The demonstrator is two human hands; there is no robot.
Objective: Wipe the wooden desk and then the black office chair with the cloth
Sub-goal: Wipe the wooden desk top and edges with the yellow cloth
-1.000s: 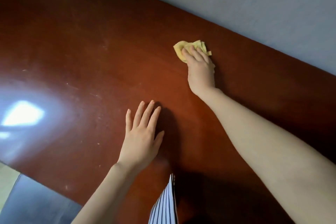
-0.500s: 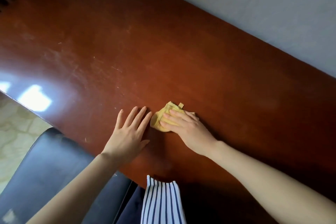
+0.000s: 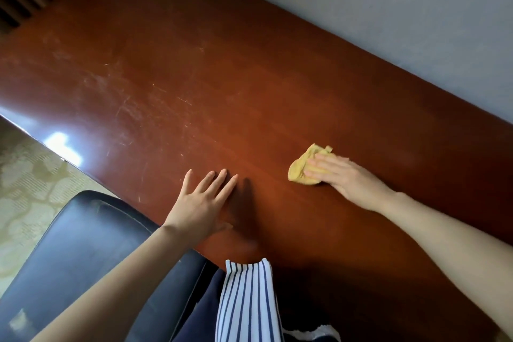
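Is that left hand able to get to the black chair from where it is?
Probably yes. The left hand lies flat on the desk near its front edge; the black chair sits just past that edge, with nothing visible between them.

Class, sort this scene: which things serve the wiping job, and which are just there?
Job: yellow cloth, wooden desk, black office chair, right hand pressing the cloth, left hand flat on desk.
Just there: patterned floor, grey wall, striped garment.

bench (image 3: pixel 222 86) reddish-brown, glossy | cloth (image 3: pixel 301 166) yellow | chair (image 3: pixel 83 244) black | garment (image 3: pixel 247 302) white, navy stripes | floor (image 3: pixel 25 180) beige floral
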